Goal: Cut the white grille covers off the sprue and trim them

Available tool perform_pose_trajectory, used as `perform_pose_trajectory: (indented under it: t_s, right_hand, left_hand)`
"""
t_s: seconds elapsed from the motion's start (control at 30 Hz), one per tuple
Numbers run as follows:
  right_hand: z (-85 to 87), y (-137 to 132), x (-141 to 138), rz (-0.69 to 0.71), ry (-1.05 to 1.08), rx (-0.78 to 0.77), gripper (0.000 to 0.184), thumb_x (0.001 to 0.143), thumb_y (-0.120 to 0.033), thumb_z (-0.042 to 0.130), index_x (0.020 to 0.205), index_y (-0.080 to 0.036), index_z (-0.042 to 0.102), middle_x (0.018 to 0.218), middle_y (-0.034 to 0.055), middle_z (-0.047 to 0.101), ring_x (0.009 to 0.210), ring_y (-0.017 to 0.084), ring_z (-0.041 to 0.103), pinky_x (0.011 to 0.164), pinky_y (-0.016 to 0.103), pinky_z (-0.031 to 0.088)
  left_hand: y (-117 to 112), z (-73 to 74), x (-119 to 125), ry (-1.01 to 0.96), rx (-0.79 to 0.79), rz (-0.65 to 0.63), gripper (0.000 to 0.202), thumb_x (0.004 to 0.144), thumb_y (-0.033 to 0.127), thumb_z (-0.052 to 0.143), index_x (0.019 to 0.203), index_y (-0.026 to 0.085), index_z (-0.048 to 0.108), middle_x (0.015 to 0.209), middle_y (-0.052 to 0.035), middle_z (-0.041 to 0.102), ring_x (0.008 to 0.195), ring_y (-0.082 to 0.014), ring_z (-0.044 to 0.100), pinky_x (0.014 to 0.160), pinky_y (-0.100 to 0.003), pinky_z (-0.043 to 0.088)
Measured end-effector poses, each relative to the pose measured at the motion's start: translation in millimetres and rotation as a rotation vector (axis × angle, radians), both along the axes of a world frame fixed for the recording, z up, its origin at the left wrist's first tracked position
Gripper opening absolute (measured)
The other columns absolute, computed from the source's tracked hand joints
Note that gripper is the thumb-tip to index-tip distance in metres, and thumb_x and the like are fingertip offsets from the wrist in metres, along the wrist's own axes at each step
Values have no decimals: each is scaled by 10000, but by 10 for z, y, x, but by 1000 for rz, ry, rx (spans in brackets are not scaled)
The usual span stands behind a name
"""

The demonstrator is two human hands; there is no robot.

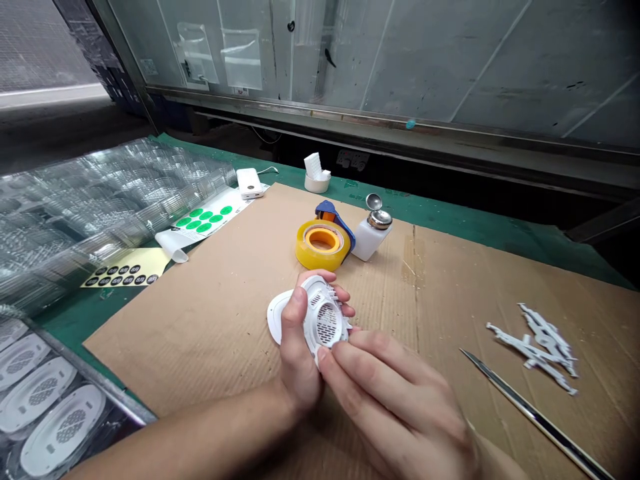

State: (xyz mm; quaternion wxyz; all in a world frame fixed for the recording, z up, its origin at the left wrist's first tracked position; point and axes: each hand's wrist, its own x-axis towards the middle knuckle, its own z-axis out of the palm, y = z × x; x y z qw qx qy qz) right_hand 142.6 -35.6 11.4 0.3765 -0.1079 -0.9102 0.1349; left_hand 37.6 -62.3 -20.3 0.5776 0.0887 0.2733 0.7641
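White grille housing [327,325]: sat over the cardboard [215,333], long axis roughly twelve-to-six!
Left hand [299,353]: curled snugly round it, thumb at nine o'clock!
Right hand [403,393]: fingers bunched, tips pinched its five-o'clock edge; both hands touched it, equally near!

A green tabletop [350,189] carries a cardboard sheet [215,293] across the frame's middle. Yellow tape [318,260] and a white bottle [368,240] stand on the cardboard near centre; pale plastic pieces [531,349] and a pointed metal tool [525,407] lie lower right. Clear packaging [100,193] covers the green at left.
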Motion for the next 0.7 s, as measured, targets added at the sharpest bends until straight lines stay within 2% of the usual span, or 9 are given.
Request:
perform_pose_trajectory:
  t_s: [0.17, 0.27, 0.4, 0.57, 0.7]
  right_hand:
    - [-47, 23, 23, 87, -29, 89, 251, 902, 18, 482, 836, -47, 715, 725, 97, 679, 727, 190, 619, 643, 316, 554]
    - [-84, 42, 79, 157, -59, 55, 239, 923, -16, 464, 921, -28, 703, 783, 108, 662, 739, 188, 560, 642, 319, 514]
    - [-80, 65, 124, 196, -118, 4, 278, 951, -48, 406, 945, -62, 683, 813, 95, 638, 749, 184, 521, 667, 320, 491]
    - [-23, 110, 140, 222, -165, 14, 328, 962, -53, 363, 942, -61, 690, 751, 83, 618, 696, 177, 486, 599, 312, 470]
    - [88, 131, 226, 179, -94, -46, 184, 914, -50, 505, 969, -83, 677, 824, 79, 639, 749, 170, 526, 675, 304, 507]
  left_hand:
    - [-10, -21, 17, 63, 23, -20, 387, 821, 564, 569, 989, 216, 589, 876, -46, 554, 790, -183, 537, 682, -268, 478]
    - [-11, -34, 23, 122, 43, -16, 407, 818, 576, 557, 986, 206, 584, 867, -45, 558, 796, -177, 541, 717, -257, 465]
    - [-10, -39, 18, 152, 63, -20, 400, 839, 566, 519, 1000, 204, 576, 879, -46, 556, 802, -176, 546, 731, -258, 462]
    - [-1, -25, 12, 132, 51, -34, 417, 828, 566, 547, 1003, 189, 585, 875, -52, 570, 791, -175, 559, 731, -257, 477]
    - [31, 11, -10, 9, 31, -65, 455, 815, 597, 552, 982, 177, 603, 854, -64, 592, 765, -193, 593, 720, -293, 511]
